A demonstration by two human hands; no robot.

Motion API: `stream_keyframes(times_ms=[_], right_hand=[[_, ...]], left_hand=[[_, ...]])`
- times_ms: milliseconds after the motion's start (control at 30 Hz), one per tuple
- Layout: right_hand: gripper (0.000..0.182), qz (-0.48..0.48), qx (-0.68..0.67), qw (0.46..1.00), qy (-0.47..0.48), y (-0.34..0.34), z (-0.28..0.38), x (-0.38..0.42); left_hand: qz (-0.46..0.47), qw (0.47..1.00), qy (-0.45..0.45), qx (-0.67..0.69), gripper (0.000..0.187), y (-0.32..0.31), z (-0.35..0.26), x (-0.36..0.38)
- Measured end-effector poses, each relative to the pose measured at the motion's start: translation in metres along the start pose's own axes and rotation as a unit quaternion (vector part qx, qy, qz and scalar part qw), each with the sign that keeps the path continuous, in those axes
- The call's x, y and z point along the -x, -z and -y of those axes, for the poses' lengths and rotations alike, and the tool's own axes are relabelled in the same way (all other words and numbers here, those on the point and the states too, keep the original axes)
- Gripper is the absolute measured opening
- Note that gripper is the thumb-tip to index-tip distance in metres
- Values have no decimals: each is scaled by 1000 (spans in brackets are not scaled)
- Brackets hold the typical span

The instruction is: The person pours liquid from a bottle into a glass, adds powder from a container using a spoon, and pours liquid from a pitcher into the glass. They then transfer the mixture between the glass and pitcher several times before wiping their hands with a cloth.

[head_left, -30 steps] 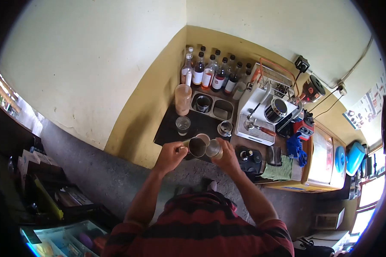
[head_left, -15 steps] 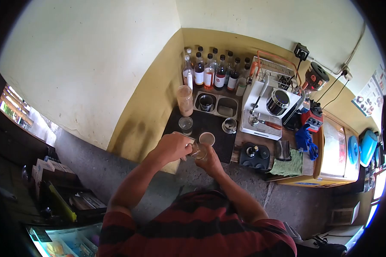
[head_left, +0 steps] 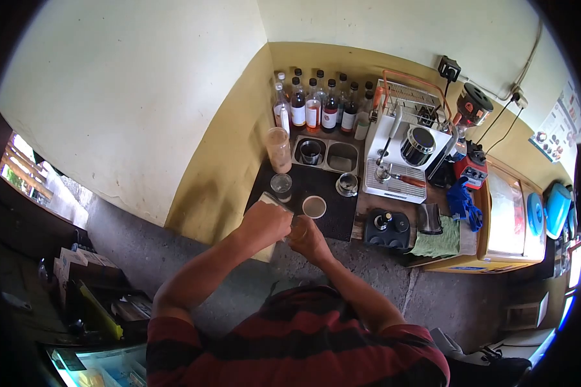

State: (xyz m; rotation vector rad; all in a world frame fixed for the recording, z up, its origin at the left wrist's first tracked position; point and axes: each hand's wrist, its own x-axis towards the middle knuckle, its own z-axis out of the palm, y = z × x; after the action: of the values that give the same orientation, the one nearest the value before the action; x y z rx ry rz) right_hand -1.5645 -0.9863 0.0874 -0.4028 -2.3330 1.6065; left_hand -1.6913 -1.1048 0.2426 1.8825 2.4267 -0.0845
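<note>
In front of the dark counter mat (head_left: 332, 226), my two hands meet. My right hand (head_left: 311, 242) is wrapped round a clear drinking glass (head_left: 296, 229), which is largely hidden by the fingers. My left hand (head_left: 268, 221) is closed against the glass. A pale flat edge (head_left: 271, 200) shows beyond its knuckles; what the fingers hold I cannot make out. Just past my hands stands a cup of brown drink (head_left: 314, 206). A clear glass (head_left: 281, 185) is farther off to the left, and a small metal pitcher (head_left: 346, 184) sits to the right.
A tall container of brown liquid (head_left: 278, 151) stands by the wall. Behind the steel sink inserts (head_left: 342, 158) are several syrup bottles (head_left: 329, 109). The espresso machine (head_left: 397, 174), black tamping stand (head_left: 387, 231) and green cloth (head_left: 438, 240) line the right side.
My left hand has shifted slightly right and closer to my right hand. The glass, plainly visible before, is now mostly covered by my fingers. The view has moved a little.
</note>
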Motion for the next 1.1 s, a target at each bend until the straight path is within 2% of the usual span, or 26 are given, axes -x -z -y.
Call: stream_keyframes(times_ms=[133,333,467,567,667,767,867,1000,1100], right_hand=[[82,17,-42,999,-24,-5,1,0],[81,8,-85,996,-36,7,10,1],[80,-11,-48,999,-8,25,27,3],[80,6,102,994,48,42,50,-5],[80,40,275,950,140,53,67,-14],[78,75,359,911,191,60,74,-21],[70,60,425,872,236,58,82,-25],[68,58,483,826,284,59,89,-29],[69,54,519,795,309,61,94,-31]], left_hand=[[-43,999,1,20,20,1,3,9],[-138,969,87,188,22,-11,28,32],[-180,872,157,426,26,-55,40,60],[-215,771,202,564,30,-105,32,75],[-216,733,235,601,26,-132,18,80],[-201,714,252,621,24,-135,7,80],[-199,703,262,631,23,-136,2,79],[-200,681,276,648,22,-118,-4,76],[-231,638,254,689,22,-124,-8,71]])
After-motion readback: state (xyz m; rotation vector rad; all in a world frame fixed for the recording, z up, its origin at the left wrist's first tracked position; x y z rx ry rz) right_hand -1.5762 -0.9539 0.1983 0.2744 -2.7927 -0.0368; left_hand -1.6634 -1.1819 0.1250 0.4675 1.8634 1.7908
